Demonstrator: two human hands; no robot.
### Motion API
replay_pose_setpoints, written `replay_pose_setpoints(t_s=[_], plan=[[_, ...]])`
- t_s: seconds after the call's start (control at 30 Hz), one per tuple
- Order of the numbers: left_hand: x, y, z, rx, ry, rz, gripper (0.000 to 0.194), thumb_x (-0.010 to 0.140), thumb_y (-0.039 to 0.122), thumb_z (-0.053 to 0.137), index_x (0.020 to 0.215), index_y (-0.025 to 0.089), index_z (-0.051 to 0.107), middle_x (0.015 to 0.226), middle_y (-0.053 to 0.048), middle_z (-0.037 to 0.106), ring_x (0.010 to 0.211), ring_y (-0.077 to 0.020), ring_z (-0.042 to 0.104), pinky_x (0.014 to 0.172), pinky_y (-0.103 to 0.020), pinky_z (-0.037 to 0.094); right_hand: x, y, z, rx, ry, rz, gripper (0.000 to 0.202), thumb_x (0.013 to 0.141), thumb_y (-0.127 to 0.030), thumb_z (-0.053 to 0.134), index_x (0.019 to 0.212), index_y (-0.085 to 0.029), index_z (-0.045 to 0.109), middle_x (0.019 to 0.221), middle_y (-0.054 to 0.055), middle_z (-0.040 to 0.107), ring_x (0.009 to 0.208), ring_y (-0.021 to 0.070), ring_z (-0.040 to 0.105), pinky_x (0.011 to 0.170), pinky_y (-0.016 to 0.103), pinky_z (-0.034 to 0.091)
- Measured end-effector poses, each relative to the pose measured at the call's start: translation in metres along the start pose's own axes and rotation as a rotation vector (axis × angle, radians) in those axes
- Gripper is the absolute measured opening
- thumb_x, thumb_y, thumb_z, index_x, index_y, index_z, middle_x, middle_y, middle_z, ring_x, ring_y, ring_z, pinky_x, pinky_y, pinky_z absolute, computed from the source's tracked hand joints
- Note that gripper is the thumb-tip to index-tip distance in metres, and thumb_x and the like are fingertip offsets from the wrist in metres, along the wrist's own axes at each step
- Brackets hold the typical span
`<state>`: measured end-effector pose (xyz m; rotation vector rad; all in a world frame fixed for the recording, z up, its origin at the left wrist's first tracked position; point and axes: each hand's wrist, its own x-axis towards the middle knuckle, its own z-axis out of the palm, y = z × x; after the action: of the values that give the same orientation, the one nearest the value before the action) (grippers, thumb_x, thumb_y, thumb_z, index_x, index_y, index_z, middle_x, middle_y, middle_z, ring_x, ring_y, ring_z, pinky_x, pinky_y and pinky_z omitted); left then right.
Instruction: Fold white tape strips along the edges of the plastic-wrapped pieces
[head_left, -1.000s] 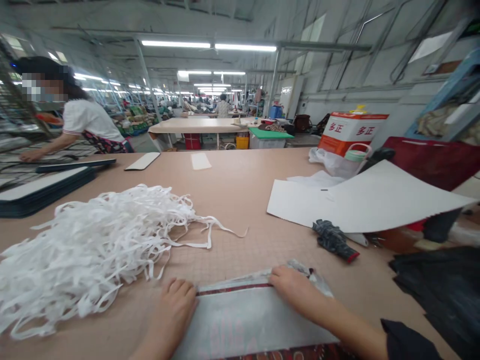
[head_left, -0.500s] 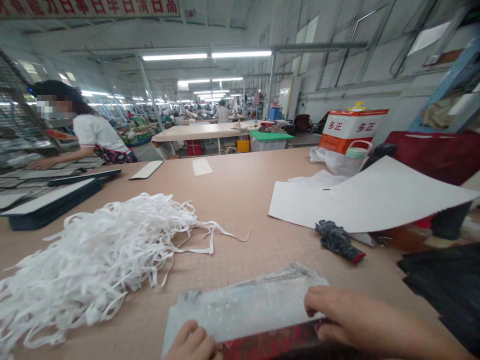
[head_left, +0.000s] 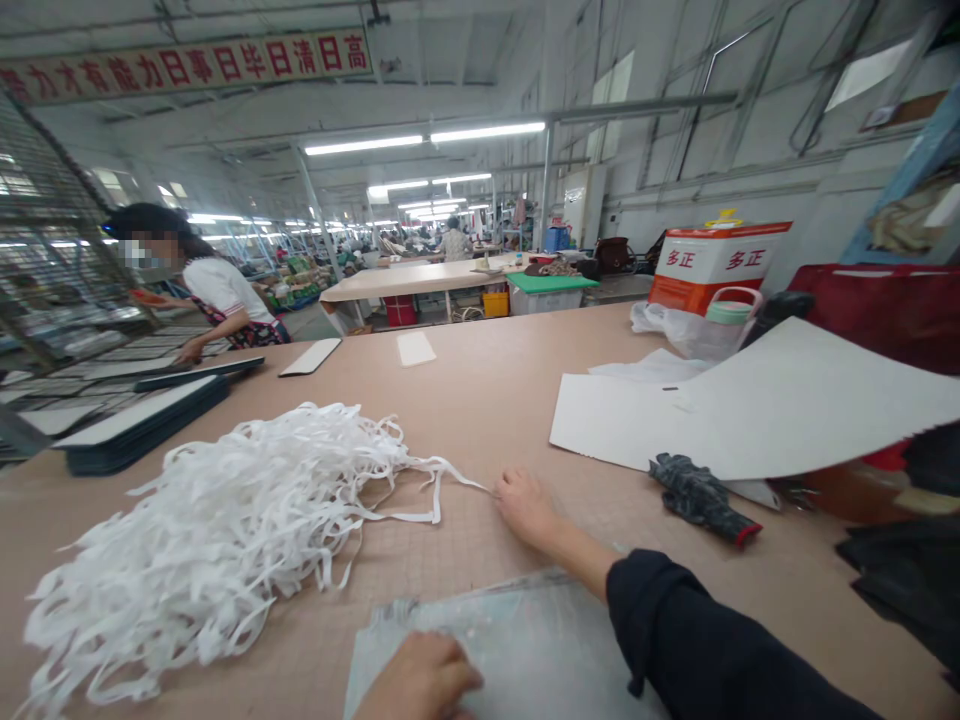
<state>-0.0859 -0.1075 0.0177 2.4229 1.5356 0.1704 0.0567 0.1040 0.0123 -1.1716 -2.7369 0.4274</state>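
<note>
My right hand [head_left: 525,508] reaches over the table with its fingers pinched on the loose end of a white fabric strip [head_left: 459,470]. That strip trails from a large tangled pile of white strips [head_left: 225,510] on the left. Near the bottom edge my left hand [head_left: 424,680] is curled, low over a pale grey-blue sheet [head_left: 525,640]. What its fingers hold, if anything, is hidden. The sheet lies flat under my right forearm and looks creased along its far edge.
A grey glove with a red cuff [head_left: 705,500] lies beside a large white board [head_left: 720,410] on the right. Stacked dark-edged panels [head_left: 146,430] stand at the left, where a co-worker [head_left: 217,290] bends over more panels. Black material [head_left: 900,580] is at the right edge.
My right hand has let go of the grey-blue sheet and moved forward and left to the strip's end. The dark red thing near my hands is out of sight. The view has shifted slightly.
</note>
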Motion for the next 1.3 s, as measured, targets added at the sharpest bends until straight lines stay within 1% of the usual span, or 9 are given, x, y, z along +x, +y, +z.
replay_pose_setpoints(t_s=[0.17,0.3,0.53,0.73,0.83,0.9,1.03,1.13,1.3], plan=[[0.036,-0.056,-0.029,0.276,0.25,-0.292,0.037,0.074,0.019,0.054,0.111,0.023,0.052,0.121,-0.009,0.051,0.111,-0.0258,0.045,0.095,-0.045,0.031,0.012,-0.008,0.01,0.149,0.046,-0.022,0.02,0.081,-0.009,0.038,0.081,-0.012,0.059,0.097,0.017,0.061,0.098,0.0235,0.051,0.087,0.037,0.031],[0.052,-0.108,-0.05,0.547,0.418,-0.445,0.051,0.076,0.027,0.054,0.125,0.022,0.041,0.137,-0.011,0.033,0.127,-0.0299,0.023,0.103,-0.051,0.011,-0.004,0.013,-0.01,0.34,-0.051,-0.05,0.017,0.083,-0.021,0.039,0.08,-0.016,0.055,0.07,0.004,0.065,0.064,0.0136,0.057,0.062,0.025,0.04],[0.042,-0.175,-0.058,0.588,0.262,-0.745,0.056,0.076,0.04,0.053,0.128,0.028,0.036,0.141,-0.007,0.026,0.13,-0.033,0.013,0.098,-0.059,-0.005,-0.054,0.108,-0.059,1.315,0.06,0.232,0.021,0.069,-0.036,0.061,0.069,-0.017,0.051,0.044,-0.008,0.043,0.044,0.0077,0.041,0.054,0.024,0.039],[0.021,-0.196,-0.063,0.494,0.192,-0.917,0.054,0.067,0.03,0.06,0.12,0.021,0.049,0.133,-0.015,0.039,0.122,-0.041,0.027,0.092,-0.068,0.002,-0.101,0.185,-0.083,1.545,0.299,0.447,0.023,0.065,-0.024,0.068,0.059,-0.019,0.046,0.043,-0.01,0.029,0.039,0.006,0.032,0.052,0.024,0.044],[0.028,-0.188,-0.072,0.448,0.218,-0.907,0.052,0.066,0.021,0.059,0.117,0.014,0.051,0.132,-0.019,0.039,0.121,-0.0435,0.028,0.091,-0.069,0.005,-0.12,0.199,-0.092,1.538,0.344,0.526,0.024,0.066,-0.022,0.069,0.058,-0.019,0.046,0.047,-0.008,0.036,0.042,0.0067,0.038,0.058,0.026,0.048],[0.044,-0.169,-0.075,0.419,0.259,-0.836,0.048,0.069,0.014,0.053,0.117,0.01,0.05,0.134,-0.021,0.035,0.123,-0.0416,0.024,0.094,-0.067,0.005,-0.124,0.186,-0.092,1.527,0.285,0.518,0.02,0.066,-0.024,0.069,0.065,-0.019,0.05,0.052,-0.006,0.043,0.046,0.0079,0.043,0.057,0.025,0.048],[0.089,-0.104,-0.066,0.29,0.281,-0.562,0.047,0.075,0.01,0.041,0.122,0.015,0.045,0.133,-0.014,0.039,0.122,-0.0257,0.034,0.102,-0.047,0.02,-0.115,0.116,-0.081,1.571,0.152,0.407,0.02,0.069,-0.028,0.066,0.081,-0.019,0.053,0.053,-0.006,0.049,0.047,0.0081,0.046,0.054,0.023,0.045],[0.113,-0.048,-0.05,0.128,0.22,-0.344,0.045,0.077,0.026,0.05,0.121,0.024,0.044,0.126,-0.003,0.049,0.115,-0.0153,0.044,0.097,-0.029,0.033,-0.109,0.061,-0.078,1.634,0.017,0.284,0.02,0.074,-0.029,0.061,0.089,-0.019,0.053,0.051,-0.007,0.05,0.046,0.0073,0.046,0.056,0.023,0.043],[0.146,0.014,-0.019,-0.542,0.297,-0.257,0.093,0.061,0.041,0.068,0.135,0.015,0.017,0.134,-0.014,0.037,0.121,-0.0241,0.036,0.099,-0.036,0.03,-0.117,0.002,-0.095,1.65,-0.105,0.09,0.018,0.076,-0.028,0.059,0.089,-0.016,0.056,0.048,-0.004,0.055,0.046,0.0088,0.049,0.055,0.024,0.041]])
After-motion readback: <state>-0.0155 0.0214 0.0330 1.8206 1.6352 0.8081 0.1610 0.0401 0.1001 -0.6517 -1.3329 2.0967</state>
